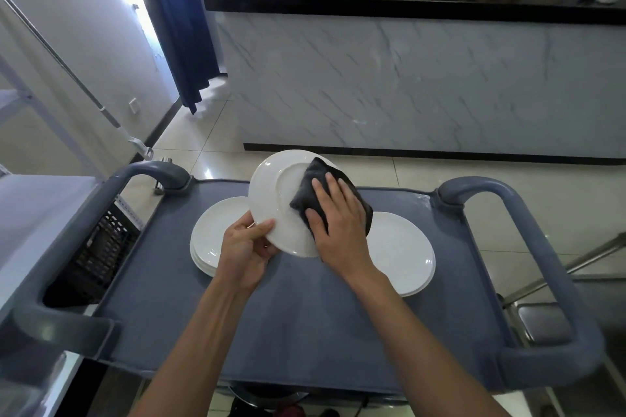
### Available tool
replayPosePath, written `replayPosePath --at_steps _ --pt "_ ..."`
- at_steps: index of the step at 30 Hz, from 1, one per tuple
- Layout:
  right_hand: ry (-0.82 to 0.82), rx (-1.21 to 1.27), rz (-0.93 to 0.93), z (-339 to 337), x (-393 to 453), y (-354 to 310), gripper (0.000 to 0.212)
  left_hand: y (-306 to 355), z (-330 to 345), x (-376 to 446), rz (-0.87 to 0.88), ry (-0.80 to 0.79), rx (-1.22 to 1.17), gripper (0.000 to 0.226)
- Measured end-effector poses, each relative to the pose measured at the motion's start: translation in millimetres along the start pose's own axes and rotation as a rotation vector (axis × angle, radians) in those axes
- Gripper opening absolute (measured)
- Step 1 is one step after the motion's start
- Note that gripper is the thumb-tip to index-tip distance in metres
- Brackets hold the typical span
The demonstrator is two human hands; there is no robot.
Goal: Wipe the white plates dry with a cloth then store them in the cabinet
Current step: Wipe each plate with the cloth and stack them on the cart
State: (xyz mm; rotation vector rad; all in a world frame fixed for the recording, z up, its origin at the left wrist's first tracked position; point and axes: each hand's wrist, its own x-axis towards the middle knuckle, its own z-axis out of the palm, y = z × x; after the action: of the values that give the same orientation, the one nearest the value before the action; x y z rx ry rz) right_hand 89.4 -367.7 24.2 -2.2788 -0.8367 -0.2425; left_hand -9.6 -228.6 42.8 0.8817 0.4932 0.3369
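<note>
Fingers of the left hand (pixel 245 249) curl round the near-left rim of a round white plate (pixel 271 203), thumb lying flat along its upper face and the other fingertips tucked beneath, so the edge is pinched between them. That plate is glossy and smooth, tilted up off the cart with its far edge raised, and shows a raised circular ring on the face turned to the camera. Over on the right hand (pixel 338 220), the fingers lie straight and slightly spread, pressing a dark grey cloth (pixel 313 186) flat against the plate's right half; the cloth looks soft and napped, folded into a thick, roughly square pad with one corner pointing to the far side.

Below the held plate, a matte blue-grey plastic cart top (pixel 305 322) carries two low stacks of the same white dishes. One left stack (pixel 211 237) sits just beside the left hand, its layered rims visible at the near edge; a right stack (pixel 399 254) lies partly under the right wrist, also showing stacked rims. Rounded, thick grey handles (pixel 528 213) loop up at the cart's corners.

Farther off, a counter (pixel 423 85) with a pale marble-veined front and a glossy black top spans the far side. Dark blue curtain (pixel 176 20) fabric hangs in folds at far left, beside a bright opening. Shiny cream floor tiles (pixel 440 176) run between cart and counter.
</note>
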Motion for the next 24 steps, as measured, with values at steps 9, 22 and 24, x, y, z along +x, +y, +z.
replayPosePath --at_steps 9,22,24 --pt "0.031 -0.029 -0.014 16.9 -21.9 -18.8 0.057 3.9 -4.1 11.3 -0.040 0.053 -0.028 0.028" --pt "0.142 0.164 0.131 38.5 -20.4 -24.5 0.055 30.5 -30.9 29.5 -0.088 0.032 -0.099 0.023" --pt "0.135 0.203 0.180 39.5 -16.4 -25.8 0.056 33.8 -35.6 32.6 -0.095 0.021 -0.070 0.023"
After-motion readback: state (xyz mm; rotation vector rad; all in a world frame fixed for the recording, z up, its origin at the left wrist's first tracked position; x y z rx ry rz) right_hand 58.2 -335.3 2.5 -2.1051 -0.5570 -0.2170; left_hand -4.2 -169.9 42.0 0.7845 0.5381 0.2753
